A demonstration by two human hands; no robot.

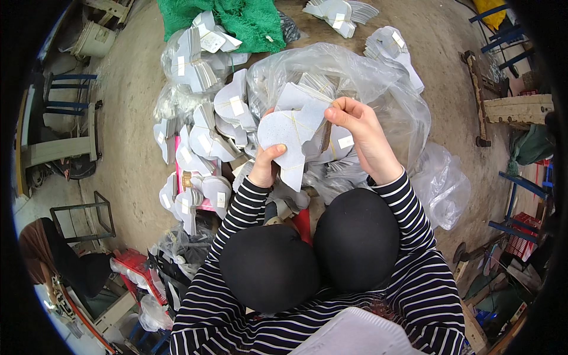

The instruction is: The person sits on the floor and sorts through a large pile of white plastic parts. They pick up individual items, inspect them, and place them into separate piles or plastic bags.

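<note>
My left hand [264, 167] grips a bundle of pale grey cut shoe pieces [283, 137] above my knees, thumb on the front and the other fingers behind. A thin yellowish band [299, 121] crosses the bundle. At the bundle's upper right edge, my right hand [364, 135] pinches thumb and forefinger together where the band runs; the exact hold is partly hidden. Just behind lies a large clear plastic bag [378, 83], opened out, with more banded bundles in it. Other bundles with small white labels [204, 139] lie heaped on the floor to the left.
A green woven sack [251, 26] lies at the far side, with banded bundles [343, 15] to its right. Crumpled clear plastic [444, 183] rests by my right arm. A red crate [139, 272] stands at lower left; another person's arm [50, 290] shows at the left edge.
</note>
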